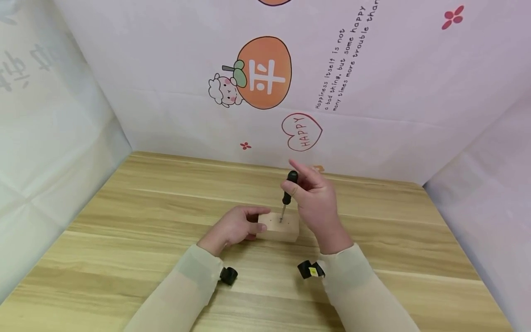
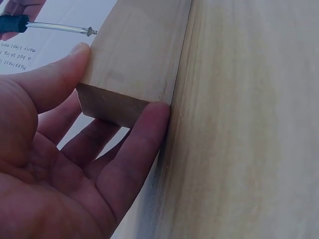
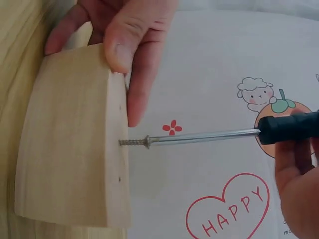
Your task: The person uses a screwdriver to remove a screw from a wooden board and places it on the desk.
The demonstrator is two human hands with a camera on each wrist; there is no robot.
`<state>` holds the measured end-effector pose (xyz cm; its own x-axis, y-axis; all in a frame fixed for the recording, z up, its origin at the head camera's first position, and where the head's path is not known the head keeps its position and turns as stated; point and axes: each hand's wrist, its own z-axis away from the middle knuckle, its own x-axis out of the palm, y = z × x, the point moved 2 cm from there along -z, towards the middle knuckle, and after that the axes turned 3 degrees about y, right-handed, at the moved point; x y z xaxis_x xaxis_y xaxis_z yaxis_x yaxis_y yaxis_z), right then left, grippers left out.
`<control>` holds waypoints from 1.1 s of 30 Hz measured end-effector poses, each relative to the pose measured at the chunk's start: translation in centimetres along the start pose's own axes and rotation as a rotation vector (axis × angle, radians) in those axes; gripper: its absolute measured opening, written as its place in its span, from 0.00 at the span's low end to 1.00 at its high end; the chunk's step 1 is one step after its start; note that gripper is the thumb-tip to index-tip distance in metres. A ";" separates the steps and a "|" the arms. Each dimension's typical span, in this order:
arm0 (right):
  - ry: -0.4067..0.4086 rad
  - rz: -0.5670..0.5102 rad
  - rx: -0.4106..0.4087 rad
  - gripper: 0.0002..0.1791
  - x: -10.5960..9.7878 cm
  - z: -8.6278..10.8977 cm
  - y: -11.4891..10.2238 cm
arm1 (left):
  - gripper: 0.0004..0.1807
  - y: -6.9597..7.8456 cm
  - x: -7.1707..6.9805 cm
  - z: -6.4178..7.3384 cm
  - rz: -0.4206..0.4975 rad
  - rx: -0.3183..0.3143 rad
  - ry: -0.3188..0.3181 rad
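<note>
A pale wooden block (image 1: 277, 234) sits on the table, with a row of small holes along its top face. My left hand (image 1: 235, 226) holds its left end, thumb (image 2: 65, 74) on the top edge and fingers around the end and sides. My right hand (image 1: 320, 205) grips the black handle of a screwdriver (image 1: 287, 196), its index finger raised. The metal shaft points down, and its tip meets the head of a screw (image 3: 134, 142). That screw stands in the middle hole, much of its thread showing above the wood, with a hole (image 3: 119, 179) to one side.
The wood-grain table (image 1: 145, 221) spreads out around the block. Behind it rises a white cloth backdrop (image 1: 174, 115) printed with cartoons and lettering, and more cloth hangs at both sides. Black wrist cameras (image 1: 228, 275) are strapped at both cuffs.
</note>
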<state>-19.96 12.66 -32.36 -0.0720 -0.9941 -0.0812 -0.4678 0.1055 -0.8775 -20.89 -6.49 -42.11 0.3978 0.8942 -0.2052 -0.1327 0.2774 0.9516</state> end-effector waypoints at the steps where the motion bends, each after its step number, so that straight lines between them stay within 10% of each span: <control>1: 0.005 0.001 -0.010 0.22 0.0 0.0 0.0 | 0.25 0.0 0.0 0.0 0.002 0.001 -0.004; 15: -0.196 -0.281 -0.037 0.16 -1.2 -0.9 1.0 | 0.25 0.2 0.1 -0.1 0.000 -0.008 -0.018; 23: 0.013 0.351 -0.244 0.19 -0.2 0.2 -0.5 | 0.25 -0.1 -0.1 -0.2 -0.012 0.003 -0.021; 33: 0.104 0.463 -0.279 0.23 1.2 1.1 -0.8 | 0.25 -0.3 -0.3 -0.2 -0.014 0.004 -0.022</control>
<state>-18.70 11.38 -32.30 -0.4063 -0.8357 -0.3695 -0.5812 0.5484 -0.6012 -21.19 -6.78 -42.37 0.4194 0.8823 -0.2135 -0.1230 0.2882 0.9496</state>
